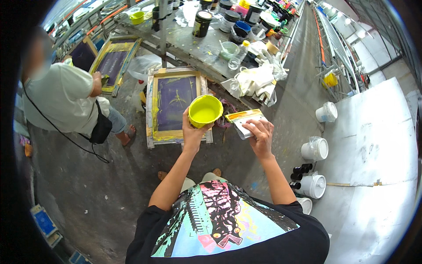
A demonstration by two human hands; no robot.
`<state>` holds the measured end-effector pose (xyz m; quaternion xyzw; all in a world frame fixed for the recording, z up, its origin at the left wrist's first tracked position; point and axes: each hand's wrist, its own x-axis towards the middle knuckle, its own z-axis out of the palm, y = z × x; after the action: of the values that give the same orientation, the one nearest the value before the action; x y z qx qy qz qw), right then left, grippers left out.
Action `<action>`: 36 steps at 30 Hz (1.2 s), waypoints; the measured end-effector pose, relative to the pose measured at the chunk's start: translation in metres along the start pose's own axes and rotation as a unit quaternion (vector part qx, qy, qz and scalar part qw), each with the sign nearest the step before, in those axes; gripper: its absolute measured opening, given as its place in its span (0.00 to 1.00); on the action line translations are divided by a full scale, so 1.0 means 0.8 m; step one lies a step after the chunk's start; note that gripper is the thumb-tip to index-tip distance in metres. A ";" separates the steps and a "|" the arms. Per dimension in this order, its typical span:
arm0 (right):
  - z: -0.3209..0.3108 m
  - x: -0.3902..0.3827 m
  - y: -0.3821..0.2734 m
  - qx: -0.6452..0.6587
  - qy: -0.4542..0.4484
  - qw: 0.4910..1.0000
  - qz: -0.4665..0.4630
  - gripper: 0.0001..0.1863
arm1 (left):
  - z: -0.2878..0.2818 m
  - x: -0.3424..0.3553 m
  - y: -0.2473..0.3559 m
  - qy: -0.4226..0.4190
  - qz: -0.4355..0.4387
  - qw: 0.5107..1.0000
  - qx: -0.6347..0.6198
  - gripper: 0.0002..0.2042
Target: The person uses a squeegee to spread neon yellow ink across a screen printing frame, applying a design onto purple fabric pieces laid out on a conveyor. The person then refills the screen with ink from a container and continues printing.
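My left hand [192, 137] is closed round a bright yellow tub [205, 101]. Yellow ink [205, 116] shows inside it. In my right hand [262, 138] is a squeegee with a pale holder, its edge [242, 115] smeared yellow and orange; my fingers wrap over the holder. The squeegee is just right of the tub, apart from it. Beyond and left of the tub stands a printing screen [176, 90], a purple mesh in a wooden frame stained with yellow ink. The tub hides part of the frame's right side.
A co-worker [72, 94] stands at left beside another screen [112, 64]. Ahead, a long table [187, 42] carries ink jars [202, 23], a clear bottle [239, 55] and white cloths [252, 81]. White buckets [314, 148] and small black jars stand at right beside a white sheet [369, 145].
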<state>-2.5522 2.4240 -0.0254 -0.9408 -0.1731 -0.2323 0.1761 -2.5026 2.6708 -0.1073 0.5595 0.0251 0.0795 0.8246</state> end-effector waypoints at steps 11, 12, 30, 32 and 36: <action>-0.023 -0.253 0.289 0.331 0.167 0.773 0.515 0.10 | 0.134 -0.027 -0.054 -0.021 -0.024 0.999 -0.038 0.45; -0.026 -0.287 0.317 0.360 0.202 0.738 0.534 0.10 | 0.135 -0.026 -0.068 -0.009 -0.020 1.000 -0.010 0.45; -0.145 -0.758 0.401 0.292 0.166 0.598 0.728 0.27 | 0.087 0.268 -0.189 0.210 0.070 0.969 0.111 0.41; -0.141 -0.743 0.384 0.312 0.188 0.597 0.715 0.27 | 0.089 0.340 -0.194 0.232 0.104 0.950 0.178 0.42; -0.181 -0.690 0.390 0.382 0.340 0.434 0.742 0.30 | 0.086 0.463 -0.223 0.270 0.151 0.902 0.301 0.50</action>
<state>-2.9390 1.9558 -0.2585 -0.3901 0.5938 -0.2242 0.6670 -2.1097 2.6018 -0.2292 0.7355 0.1843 0.3399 0.5564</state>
